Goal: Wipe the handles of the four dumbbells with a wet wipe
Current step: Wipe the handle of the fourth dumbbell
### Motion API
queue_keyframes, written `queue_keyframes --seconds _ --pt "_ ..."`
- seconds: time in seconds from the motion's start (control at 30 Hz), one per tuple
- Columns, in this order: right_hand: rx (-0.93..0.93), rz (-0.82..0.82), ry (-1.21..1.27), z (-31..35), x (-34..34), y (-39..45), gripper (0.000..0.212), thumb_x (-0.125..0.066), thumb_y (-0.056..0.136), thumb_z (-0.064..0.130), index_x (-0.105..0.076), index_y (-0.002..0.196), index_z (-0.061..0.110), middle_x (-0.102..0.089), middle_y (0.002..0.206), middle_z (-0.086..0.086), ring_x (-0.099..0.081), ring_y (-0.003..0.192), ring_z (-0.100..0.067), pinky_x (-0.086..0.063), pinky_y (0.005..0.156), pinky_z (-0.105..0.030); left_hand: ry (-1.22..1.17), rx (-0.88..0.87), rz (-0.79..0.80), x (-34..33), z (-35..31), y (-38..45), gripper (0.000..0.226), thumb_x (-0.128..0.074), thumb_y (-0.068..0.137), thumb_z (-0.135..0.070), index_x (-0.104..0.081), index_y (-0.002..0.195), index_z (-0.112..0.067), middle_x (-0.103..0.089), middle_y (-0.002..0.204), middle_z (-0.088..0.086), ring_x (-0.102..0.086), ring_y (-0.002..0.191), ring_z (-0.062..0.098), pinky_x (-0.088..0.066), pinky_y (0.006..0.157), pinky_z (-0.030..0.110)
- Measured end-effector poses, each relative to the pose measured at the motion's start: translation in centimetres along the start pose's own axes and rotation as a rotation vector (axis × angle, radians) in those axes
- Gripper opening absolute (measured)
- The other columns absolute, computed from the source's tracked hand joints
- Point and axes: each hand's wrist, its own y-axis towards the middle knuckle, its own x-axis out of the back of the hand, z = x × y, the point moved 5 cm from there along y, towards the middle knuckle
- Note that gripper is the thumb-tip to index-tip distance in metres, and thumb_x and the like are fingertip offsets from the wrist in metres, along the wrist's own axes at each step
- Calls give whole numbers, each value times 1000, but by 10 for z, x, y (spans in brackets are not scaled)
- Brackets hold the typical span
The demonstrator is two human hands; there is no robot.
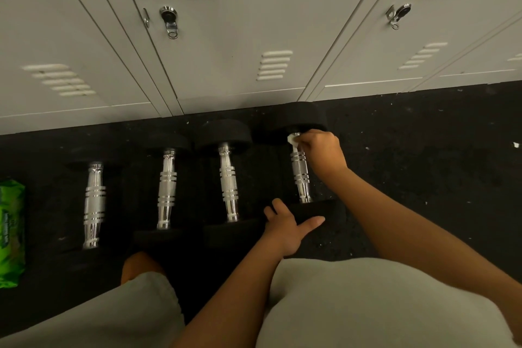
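right hand (320,150) presses wet wipe (292,141) on rightmost dumbbell's handle (300,172).

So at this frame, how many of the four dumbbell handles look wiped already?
A finished count can't be read from one frame; no handle shows a visible wet mark. In hand: the right hand holds a white wipe on the far end of the rightmost dumbbell handle, while the left hand steadies its near weight. The other three handles lie untouched.
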Motion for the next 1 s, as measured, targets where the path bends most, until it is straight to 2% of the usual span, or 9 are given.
queue_keyframes --seconds 0.13,0.3,0.5,0.7,0.9,1.0 --pt "32 44 30 0 -3 -9 23 -57 91 9 -69 110 9 -66 110 -10 -65 97 -25 -54 88 -34 -8 5 10 1 0 0 103 -64 78 -59 0 149 -19 -4 155 11 -27 139 33 -38 108 48" --pt "-8 2 55 -3 0 4 21 -56 91 7 -69 106 8 -64 103 -10 -63 90 -26 -55 82 -36 -3 -16 7 2 -1 -3 101 -64 80 -57 -1 149 -17 -6 154 11 -28 138 33 -39 108 44" --pt "110 138 50 -1 3 -25 17 -61 89 14 -70 100 4 -65 102 -11 -65 89 -23 -55 81 -34 2 -17 -2 4 -4 -5 101 -63 81 -56 -1 149 -16 -6 154 11 -26 139 32 -38 108 43" --pt "27 8 73 0 1 -4 17 -57 90 8 -69 101 7 -62 99 -8 -62 84 -24 -56 75 -36 18 -27 -8 3 -3 -5 101 -62 81 -57 0 149 -15 -6 154 11 -27 139 31 -38 109 42" --pt "55 91 42 2 -1 -19 18 -58 89 8 -70 102 5 -62 105 -9 -62 91 -24 -50 77 -27 -1 -11 -10 4 -6 -7 99 -64 82 -53 -1 149 -16 -7 154 10 -26 139 32 -39 106 42" --pt "30 64 38 2 0 -6 18 -56 91 8 -69 104 7 -60 104 -9 -62 89 -25 -53 77 -30 11 -15 -18 3 -6 -7 99 -63 82 -54 -1 149 -16 -7 154 10 -27 139 32 -39 106 42"
